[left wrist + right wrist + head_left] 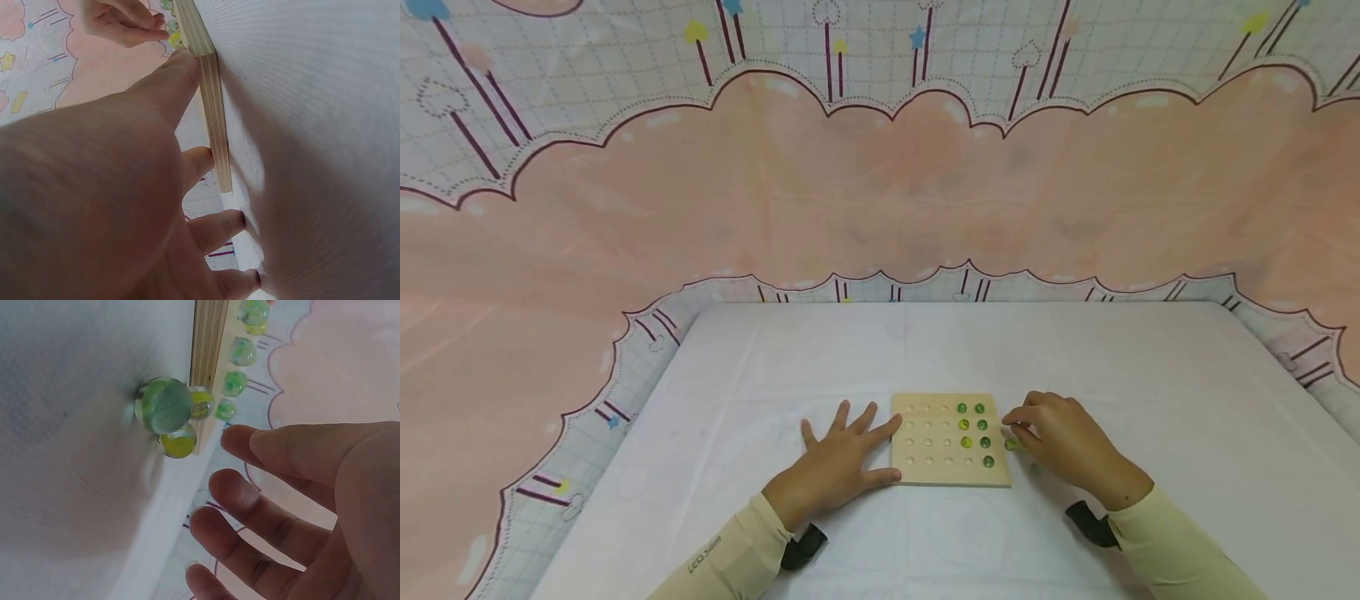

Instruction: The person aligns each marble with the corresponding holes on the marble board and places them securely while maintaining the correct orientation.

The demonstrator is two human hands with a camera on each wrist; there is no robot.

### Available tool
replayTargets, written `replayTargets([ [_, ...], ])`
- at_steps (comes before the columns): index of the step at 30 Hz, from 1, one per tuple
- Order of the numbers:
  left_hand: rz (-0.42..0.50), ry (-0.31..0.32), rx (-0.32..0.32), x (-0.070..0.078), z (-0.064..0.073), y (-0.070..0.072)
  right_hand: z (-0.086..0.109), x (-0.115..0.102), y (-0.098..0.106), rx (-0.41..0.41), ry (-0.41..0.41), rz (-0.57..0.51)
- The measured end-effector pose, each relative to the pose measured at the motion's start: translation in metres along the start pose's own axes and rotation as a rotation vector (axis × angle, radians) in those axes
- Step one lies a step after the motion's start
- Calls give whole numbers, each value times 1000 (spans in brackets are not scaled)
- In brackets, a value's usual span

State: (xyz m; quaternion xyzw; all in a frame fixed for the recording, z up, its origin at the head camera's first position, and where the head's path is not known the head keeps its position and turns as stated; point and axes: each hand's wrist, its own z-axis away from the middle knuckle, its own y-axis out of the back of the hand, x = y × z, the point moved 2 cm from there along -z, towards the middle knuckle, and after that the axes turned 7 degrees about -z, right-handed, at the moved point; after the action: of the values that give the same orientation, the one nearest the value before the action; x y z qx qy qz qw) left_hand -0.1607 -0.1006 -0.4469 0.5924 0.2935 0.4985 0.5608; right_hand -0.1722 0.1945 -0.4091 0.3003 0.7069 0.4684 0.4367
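A pale wooden board (919, 452) with rows of round hollows lies flat on the table. Green and yellow glass marbles (985, 442) fill most hollows in its two right-hand columns. My left hand (835, 471) spreads its fingers at the board's left side, thumb and forefinger touching the edge. Just off the right edge hovers my right hand (1067, 437), thumb and forefinger tips close together, with no marble visible between them. Below it, loose marbles rest on the cloth: a green one (164, 405) and two yellow ones, clustered near the board's edge in the right wrist view.
White cloth (775, 358) covers the table. Behind and around it hangs a peach and white patterned curtain (880, 192). A black strap piece (803, 547) sits at the left wrist, another (1092, 525) at the right.
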Motion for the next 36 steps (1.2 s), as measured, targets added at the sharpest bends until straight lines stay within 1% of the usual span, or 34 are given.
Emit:
replayTargets([
  [4,-1,7,-1,-1,0,0,0,1,-1,-16,-12,-5],
  [8,-4,8,1,-1,1,0,0,2,-3,-46,-46,-18],
  [12,-8,6,4,-1,1,0,0,3,-5,-55,-62,-26],
  [36,-11,1,2,-1,0,1,2,7,-8,-77,-24,-28],
])
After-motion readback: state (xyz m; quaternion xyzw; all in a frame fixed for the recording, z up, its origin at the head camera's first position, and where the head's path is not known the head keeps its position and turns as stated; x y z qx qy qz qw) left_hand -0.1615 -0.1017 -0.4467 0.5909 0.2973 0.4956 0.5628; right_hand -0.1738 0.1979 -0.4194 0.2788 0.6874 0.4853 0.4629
